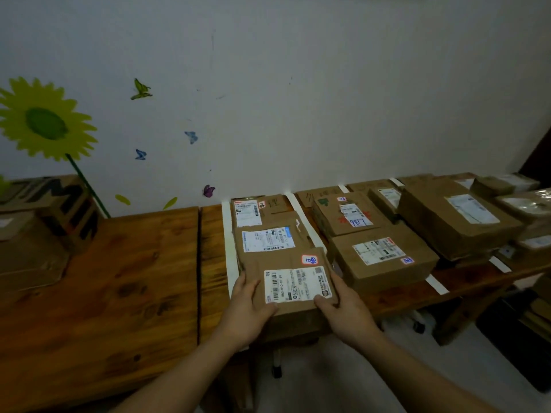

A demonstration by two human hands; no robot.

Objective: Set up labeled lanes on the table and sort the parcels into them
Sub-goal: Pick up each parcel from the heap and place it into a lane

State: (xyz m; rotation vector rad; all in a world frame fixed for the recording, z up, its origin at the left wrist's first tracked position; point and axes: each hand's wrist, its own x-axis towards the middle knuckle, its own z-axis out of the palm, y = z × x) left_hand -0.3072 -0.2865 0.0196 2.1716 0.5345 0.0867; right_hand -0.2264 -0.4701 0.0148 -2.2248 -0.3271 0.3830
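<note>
**Two hands on one parcel: edge-drop and lane-mix risk**

Both hands are gripping the parcel point(287, 260) at its near corners. The left hand point(249, 305) is laying its thumb on top by the label, and the right hand point(343, 308) is curling round the right corner. The parcel is sitting at the near end of the leftmost lane on the worktop point(119, 278), butting against the parcel behind point(268, 239). Can't tell if it's resting or lifted.

Risks as I'm reading them:
- The near end is looking level with or past the worktop's front edge, so an early release is risking a tip to the floor.
- The right side is covering the white tape strip point(307, 225) and crowding the neighbouring box point(384, 260), which is risking a mis-sort.
- Pushing harder is likely knocking the rear parcels askew.
</note>
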